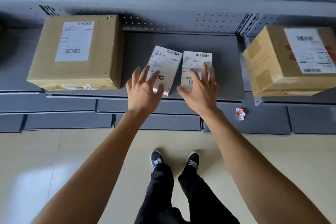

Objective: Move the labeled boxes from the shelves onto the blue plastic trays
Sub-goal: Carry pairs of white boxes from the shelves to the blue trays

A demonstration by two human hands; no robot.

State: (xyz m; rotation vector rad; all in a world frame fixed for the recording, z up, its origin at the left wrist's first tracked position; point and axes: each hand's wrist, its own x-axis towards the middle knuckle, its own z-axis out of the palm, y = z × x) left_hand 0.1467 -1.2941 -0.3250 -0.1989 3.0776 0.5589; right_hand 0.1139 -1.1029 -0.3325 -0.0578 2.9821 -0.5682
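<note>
A big box (76, 51) sits at the shelf's (225, 71) left end, its front at the edge. My left hand (143, 91) hovers, fingers spread, over a small white box (164, 68) near the front edge; my right hand (201, 92), fingers spread, covers its neighbour (196, 63). Bare shelf separates these from another box (291, 62) overhanging the right end.
</note>
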